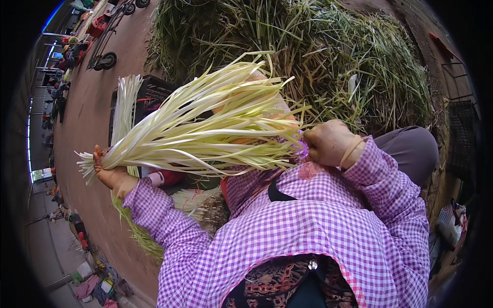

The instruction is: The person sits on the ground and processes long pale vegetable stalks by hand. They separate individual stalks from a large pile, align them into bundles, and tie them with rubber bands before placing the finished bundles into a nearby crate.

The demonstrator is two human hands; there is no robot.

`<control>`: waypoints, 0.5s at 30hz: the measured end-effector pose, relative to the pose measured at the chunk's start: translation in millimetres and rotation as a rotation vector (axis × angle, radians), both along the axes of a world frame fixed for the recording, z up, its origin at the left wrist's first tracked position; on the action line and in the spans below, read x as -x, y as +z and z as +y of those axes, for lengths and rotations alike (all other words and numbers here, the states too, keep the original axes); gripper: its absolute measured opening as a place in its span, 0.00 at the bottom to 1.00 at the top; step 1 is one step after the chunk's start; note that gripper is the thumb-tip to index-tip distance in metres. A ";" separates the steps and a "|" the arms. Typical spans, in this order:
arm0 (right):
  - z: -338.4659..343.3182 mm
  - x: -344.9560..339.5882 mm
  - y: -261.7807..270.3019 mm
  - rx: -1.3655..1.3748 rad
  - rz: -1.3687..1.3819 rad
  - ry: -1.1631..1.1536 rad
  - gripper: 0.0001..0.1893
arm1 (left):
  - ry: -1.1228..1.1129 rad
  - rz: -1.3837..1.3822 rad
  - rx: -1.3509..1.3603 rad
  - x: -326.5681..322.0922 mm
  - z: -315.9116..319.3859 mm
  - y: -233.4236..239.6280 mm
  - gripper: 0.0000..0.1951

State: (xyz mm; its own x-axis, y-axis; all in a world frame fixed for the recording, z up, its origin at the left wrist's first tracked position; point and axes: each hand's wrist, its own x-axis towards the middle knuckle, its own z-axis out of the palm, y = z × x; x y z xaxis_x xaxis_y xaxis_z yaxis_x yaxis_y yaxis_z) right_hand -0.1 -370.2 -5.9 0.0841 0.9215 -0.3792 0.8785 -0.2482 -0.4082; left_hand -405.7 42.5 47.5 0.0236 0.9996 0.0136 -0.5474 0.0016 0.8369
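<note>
A fanned bundle of yellow garlic chives point(200, 127) stretches across the view, pale stem ends at the left and yellow-green leaf tips at the right. Around the stems, close to their cut ends, my left hand point(109, 169) is closed, its fingers stained with soil. My right hand point(331, 144) is curled by the leaf tips, with a rubber band point(351, 151) around the wrist. Thin tips run up to its fingers; whether they are pinched is hidden. Behind the held bundle lies another bunch of pale chives point(126, 92) on a dark plastic crate point(156, 90).
A large heap of green leaves point(308, 50) lies ahead. Tied chive bundles point(198, 202) sit beside my left arm. A wheeled hand cart point(109, 42) stands on the brown floor point(84, 127) at left. A printed bag point(451, 223) and dark mesh crate point(460, 134) are at right.
</note>
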 end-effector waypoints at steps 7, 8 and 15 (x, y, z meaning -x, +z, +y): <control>-39.0 -55.6 11.3 0.061 -0.126 -0.341 0.10 | -0.041 -0.036 0.004 21.6 32.6 -39.6 0.17; -36.7 -57.6 10.5 0.010 -0.121 -0.362 0.10 | -0.054 -0.047 0.021 24.0 35.8 -41.0 0.20; -16.6 -49.0 -8.4 -0.262 0.119 -0.539 0.13 | -0.144 -0.071 -0.035 47.1 48.7 -42.0 0.20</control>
